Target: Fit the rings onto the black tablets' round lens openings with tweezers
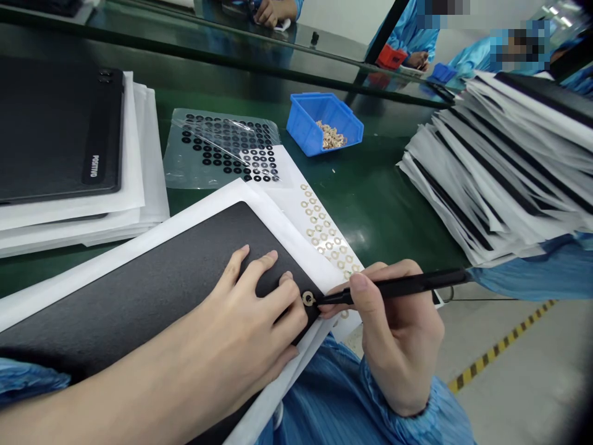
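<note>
My left hand (250,315) lies flat with spread fingers on a black panel (139,290) that rests on white paper. My right hand (398,334) is closed round black tweezers (398,286). The tweezer tips hold a small gold ring (308,299) at the panel's near corner, beside my left fingertips. Under the tweezers lies a white sheet of several gold rings (324,232).
A clear sheet of black rings (227,148) and a blue bin of gold parts (324,123) sit on the green table. A black panel on white paper (60,123) lies at the left, a tall stack of wrapped panels (504,161) at the right. Other people in blue work beyond.
</note>
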